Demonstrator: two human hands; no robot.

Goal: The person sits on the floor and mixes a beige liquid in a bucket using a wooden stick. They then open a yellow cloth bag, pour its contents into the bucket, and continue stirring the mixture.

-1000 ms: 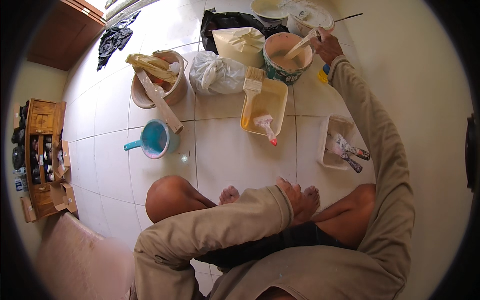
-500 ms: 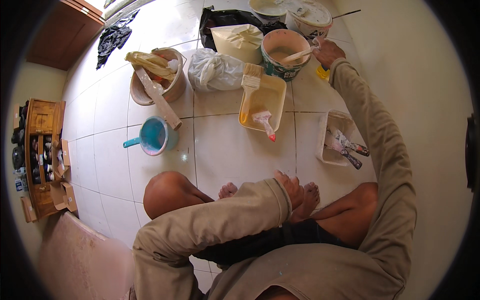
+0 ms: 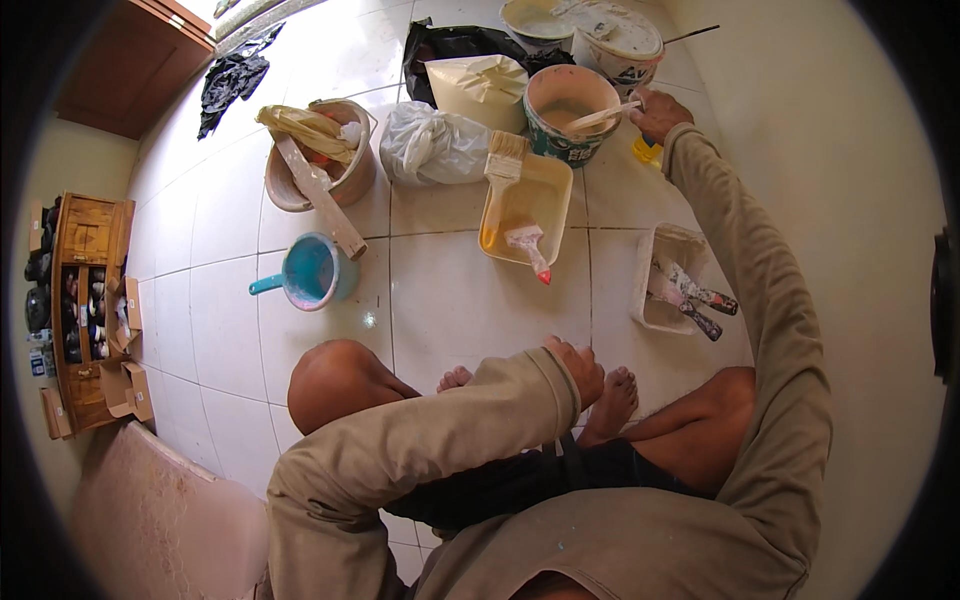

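Observation:
At the far right, my right hand (image 3: 662,115) is closed on the upper end of a pale flat stirring stick (image 3: 597,119). The stick slants over the rim of a green paint bucket (image 3: 562,146), its lower end in the pinkish-beige contents. Between my knees, my left hand (image 3: 576,370) hangs above my bare foot with its fingers curled; the inside of that hand is hidden. In front of me, a cream tray (image 3: 530,195) holds a wide yellow-handled brush (image 3: 502,180) and a smaller paint-smeared brush (image 3: 528,244) with a red handle tip.
Putty knives (image 3: 685,295) lie in a white tub (image 3: 655,318) at right. A blue dipper (image 3: 312,270) and a bucket (image 3: 290,190) with a board across it stand at left. Plastic bags (image 3: 432,145) and more buckets (image 3: 618,45) stand at the back, beside the right wall (image 3: 850,200).
My right hand, still gripping the stick, has shifted slightly right and nearer. My left hand has turned a little at the wrist. The whole view has shifted slightly.

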